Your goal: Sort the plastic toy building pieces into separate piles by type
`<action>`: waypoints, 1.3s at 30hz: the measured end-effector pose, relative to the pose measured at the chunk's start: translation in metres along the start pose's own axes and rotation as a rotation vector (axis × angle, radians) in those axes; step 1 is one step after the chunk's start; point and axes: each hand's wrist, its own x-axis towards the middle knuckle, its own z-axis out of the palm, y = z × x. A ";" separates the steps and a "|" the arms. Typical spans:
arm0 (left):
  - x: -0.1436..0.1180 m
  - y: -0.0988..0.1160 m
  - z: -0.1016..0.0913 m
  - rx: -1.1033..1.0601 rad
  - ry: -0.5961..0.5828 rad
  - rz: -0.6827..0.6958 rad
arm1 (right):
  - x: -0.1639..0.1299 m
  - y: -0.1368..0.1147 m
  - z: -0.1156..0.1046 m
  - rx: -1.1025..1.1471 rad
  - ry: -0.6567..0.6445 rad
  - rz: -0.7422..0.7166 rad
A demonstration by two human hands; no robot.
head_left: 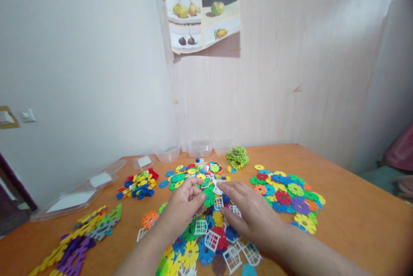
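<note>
Loose plastic pieces lie in a central pile on the table. My left hand (pixel 183 207) is over the pile's left side, its fingers loosely curled and thumb and index finger apart. Nothing shows in its grasp; a green notched disc (pixel 209 197) is just beyond the thumb tip. My right hand (pixel 253 209) reaches in from the right with fingers extended and thumb apart. Its fingertips are by a white window-shaped piece (pixel 218 188); whether they touch is unclear. Nearer me are a white window frame (pixel 212 240), a red disc (pixel 220 238) and a yellow disc (pixel 189 254).
Colourful discs (pixel 284 197) form a pile at right. Small building bricks (pixel 138 184) lie at left, with long notched strips (pixel 75 246) nearer. Green pieces (pixel 238 157) are heaped at the back. Clear plastic tubs (pixel 200 148) and lids (pixel 72 200) line the walls.
</note>
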 end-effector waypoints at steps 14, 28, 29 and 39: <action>0.000 0.005 -0.005 -0.029 0.076 -0.016 | 0.002 0.039 -0.003 -0.254 0.031 0.246; -0.001 -0.020 -0.026 0.709 -0.001 0.096 | -0.007 0.106 -0.014 -0.517 -0.113 0.691; 0.000 -0.021 -0.026 0.746 -0.016 0.105 | -0.007 0.104 -0.014 -0.516 -0.095 0.678; 0.005 -0.010 -0.026 0.663 0.118 0.258 | 0.002 0.055 -0.001 -0.252 0.120 0.244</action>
